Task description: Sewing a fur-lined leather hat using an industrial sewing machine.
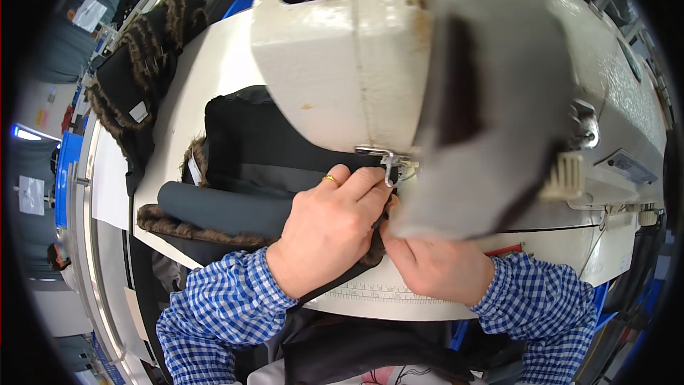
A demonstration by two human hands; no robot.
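Dark fur-trimmed fabric (221,207) lies over the front-left edge of the tabletop (406,308), reaching the sewing machine (320,78). The left hand (324,232) rests on it, fingers bent; the right hand (438,264) has narrowed fingers. What either grips cannot be told.

Left hand (324,229) and right hand (440,266) at fur-trimmed fabric (222,209) by sewing machine (317,75)

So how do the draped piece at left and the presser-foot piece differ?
The draped piece shows several fur bands; the presser-foot piece mostly smooth fabric. The draped piece overhangs the tabletop; the presser-foot piece runs beneath the machine. Both have dark fabric and fur.
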